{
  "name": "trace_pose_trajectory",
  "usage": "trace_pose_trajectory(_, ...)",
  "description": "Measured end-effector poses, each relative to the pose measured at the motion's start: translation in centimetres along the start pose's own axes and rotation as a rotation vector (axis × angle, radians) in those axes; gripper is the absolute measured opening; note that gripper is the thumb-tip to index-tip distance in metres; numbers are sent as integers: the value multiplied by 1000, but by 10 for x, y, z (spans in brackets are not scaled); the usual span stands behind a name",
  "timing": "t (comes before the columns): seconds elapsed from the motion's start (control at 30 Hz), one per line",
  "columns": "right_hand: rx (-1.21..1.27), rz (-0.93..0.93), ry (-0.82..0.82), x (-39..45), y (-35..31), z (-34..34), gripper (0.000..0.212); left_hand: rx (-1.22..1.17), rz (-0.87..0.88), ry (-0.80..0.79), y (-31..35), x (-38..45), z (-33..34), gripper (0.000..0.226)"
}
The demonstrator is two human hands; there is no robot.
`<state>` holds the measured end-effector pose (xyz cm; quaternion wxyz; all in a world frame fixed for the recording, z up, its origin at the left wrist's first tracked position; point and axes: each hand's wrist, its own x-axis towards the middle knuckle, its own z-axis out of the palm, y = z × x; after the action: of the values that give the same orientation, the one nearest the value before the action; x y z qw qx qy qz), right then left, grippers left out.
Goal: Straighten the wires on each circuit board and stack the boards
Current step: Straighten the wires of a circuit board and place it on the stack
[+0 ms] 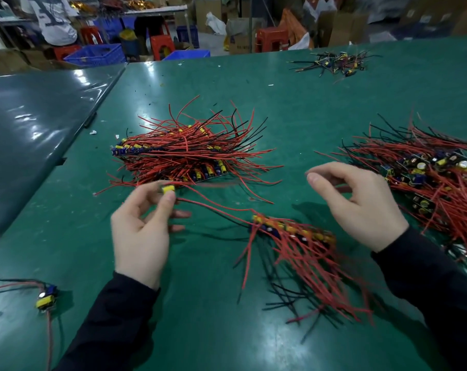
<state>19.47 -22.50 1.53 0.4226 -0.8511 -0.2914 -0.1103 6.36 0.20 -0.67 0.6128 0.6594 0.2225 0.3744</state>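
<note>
From the head view, the person's left hand (141,223) pinches one small circuit board (168,189) by its yellow part, between thumb and forefinger, held just above the green table (200,317) and right in front of the tidy stack (178,156). The board's red wire (213,206) and a black one trail down and to the right, toward the small bundle (293,231) lying between the two hands. The right hand (360,204) hovers apart from everything, fingers loosely curled, holding nothing.

The step in hand looks like wire straightening on this single board. The next move probably calls for the right hand to take the trailing wires near the board and draw along them so they run parallel, before the board is laid on the stack with its leads pointing the same way as the rest.

Counted: one board held, one lone board (46,298) at the near left edge, and four heaps, namely the stack, the small bundle, a loose pile (427,178) at the right, and a scattered cluster (336,62) at the far side. The boards within each heap are too tangled to count
</note>
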Motion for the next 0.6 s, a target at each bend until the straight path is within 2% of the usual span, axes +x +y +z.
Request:
trace_pose_trajectory(0.13, 38, -5, 63, 1, -1, 0, 9, -123, 68, 230, 6, 11, -14, 12)
trace_pose_trajectory(0.23, 35, -125, -31, -2, -5, 4, 17, -155, 95, 293, 11, 13, -19, 13)
trace_pose_trajectory(0.33, -14, -325, -336, -12, -12, 16, 41, -128, 143, 182, 12, 7, -11, 11)
trace_pose_trajectory(0.43, -157, -314, -605, -21, -11, 34, 58, -229, 135, -11, 14, -2, -1, 6)
trace_pose_trajectory(0.5, -190, -312, -614, -21, -8, 38, 48, -370, 77, -110, 17, -4, 0, 7)
trace_pose_trajectory(0.6, -59, -281, -494, -13, -1, 28, 30, -514, -10, -41, 24, 1, -8, 14)
